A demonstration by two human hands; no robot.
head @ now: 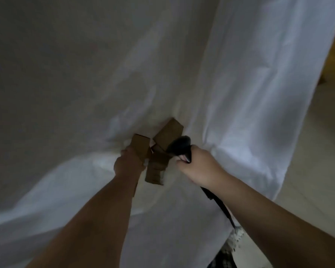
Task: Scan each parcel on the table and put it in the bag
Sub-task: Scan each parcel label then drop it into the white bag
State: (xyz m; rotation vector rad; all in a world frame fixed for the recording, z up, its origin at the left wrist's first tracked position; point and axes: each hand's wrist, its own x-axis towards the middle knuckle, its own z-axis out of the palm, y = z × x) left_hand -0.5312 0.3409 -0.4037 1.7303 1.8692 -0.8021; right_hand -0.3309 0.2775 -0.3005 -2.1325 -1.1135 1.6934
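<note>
Left hand (129,161): clamped around a brown cardboard parcel (140,147), deep inside the white bag (240,84).
Right hand (199,168): fist closed on the black scanner (179,147), whose head touches the upper parcel.
Other parcels: one tilted upper parcel (168,135) and one lower parcel (156,170), crowded together between the hands.
Bag edge: its right fabric edge hangs beside pale floor (317,151).
Open room: wide slack fabric above and left of the parcels.
Cable (223,208): trails from the scanner toward the lower frame edge.
</note>
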